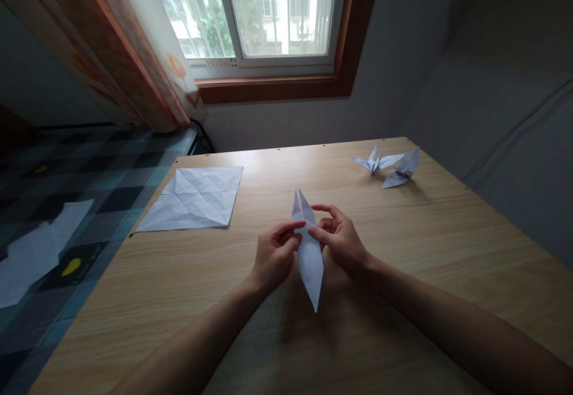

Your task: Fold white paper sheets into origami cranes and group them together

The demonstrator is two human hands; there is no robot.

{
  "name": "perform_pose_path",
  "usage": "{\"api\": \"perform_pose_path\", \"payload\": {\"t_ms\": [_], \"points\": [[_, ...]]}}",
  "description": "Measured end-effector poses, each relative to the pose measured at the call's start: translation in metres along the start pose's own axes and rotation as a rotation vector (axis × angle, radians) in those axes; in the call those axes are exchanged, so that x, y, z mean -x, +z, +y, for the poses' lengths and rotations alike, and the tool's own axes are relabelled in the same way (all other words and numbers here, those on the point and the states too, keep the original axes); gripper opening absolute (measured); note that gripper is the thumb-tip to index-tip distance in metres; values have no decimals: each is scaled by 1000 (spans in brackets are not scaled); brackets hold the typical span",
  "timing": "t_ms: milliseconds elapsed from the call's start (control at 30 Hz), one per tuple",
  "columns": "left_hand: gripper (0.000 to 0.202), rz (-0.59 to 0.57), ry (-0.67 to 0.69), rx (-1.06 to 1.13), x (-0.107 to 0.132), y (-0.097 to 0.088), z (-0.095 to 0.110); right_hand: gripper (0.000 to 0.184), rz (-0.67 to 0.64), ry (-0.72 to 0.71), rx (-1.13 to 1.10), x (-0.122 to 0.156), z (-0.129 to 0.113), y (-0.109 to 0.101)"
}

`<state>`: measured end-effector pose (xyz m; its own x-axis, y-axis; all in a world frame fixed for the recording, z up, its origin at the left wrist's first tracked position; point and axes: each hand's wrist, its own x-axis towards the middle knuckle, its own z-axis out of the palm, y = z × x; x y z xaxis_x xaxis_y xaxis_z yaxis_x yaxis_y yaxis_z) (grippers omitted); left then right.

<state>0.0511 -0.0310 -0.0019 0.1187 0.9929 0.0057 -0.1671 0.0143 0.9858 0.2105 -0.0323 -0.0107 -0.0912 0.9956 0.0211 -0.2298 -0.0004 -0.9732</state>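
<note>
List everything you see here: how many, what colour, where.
Folded paper: one, white, held at centre
Creased sheet: one, white, table's far left
Paper figures: apparently two, white, table's far right
Table: one, light brown, centre
Loose paper: count unclear, white, on the cloth
Checked cloth: one, dark and blue-green, left
Curtain: one, orange and white, upper left
Window: one, pale frame, top centre
Building: at least one, white, outside
Greenery: count unclear, green, outside
Walls: at least two, grey, back and right
Cable: one, grey, far right
Left hand: one, bare, paper's left
Right hand: one, bare, paper's right
</note>
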Motion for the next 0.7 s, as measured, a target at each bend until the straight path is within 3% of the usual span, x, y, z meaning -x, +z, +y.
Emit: {"api": "perform_pose_path", "payload": {"t_ms": [133,333,500,700], "points": [[25,66,-30,38,-3,-2,0,51,-53,-53,-27,1,3,0],[23,55,-12,9,-6,-4,-1,41,-63,-71,-6,0,4,-2],[25,8,-24,20,-8,-8,-5,32,-72,-71,-6,0,-1,-2],[48,-126,-87,137,-7,-13,-8,13,-79,-28,-2,-1,-3,-5]]}}
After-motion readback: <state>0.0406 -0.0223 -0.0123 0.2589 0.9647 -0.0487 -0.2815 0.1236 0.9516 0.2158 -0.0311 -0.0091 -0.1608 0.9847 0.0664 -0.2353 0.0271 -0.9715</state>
